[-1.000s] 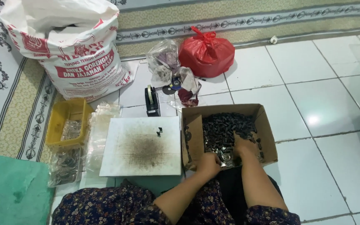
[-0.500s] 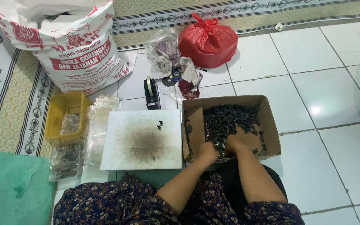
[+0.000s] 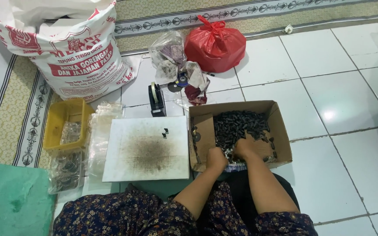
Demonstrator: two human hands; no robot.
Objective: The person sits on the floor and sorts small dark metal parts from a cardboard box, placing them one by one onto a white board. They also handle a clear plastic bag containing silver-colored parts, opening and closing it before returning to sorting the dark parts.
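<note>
Reaching into cardboard box (image 3: 281,131) at frame centre-right, left hand (image 3: 215,158) and right hand (image 3: 244,149) curled on small dark parts (image 3: 238,124), grip unclear; risked spilling over low flap.

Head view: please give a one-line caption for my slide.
Both hands, left hand and right hand, dig into small dark parts in a cardboard box.
</note>
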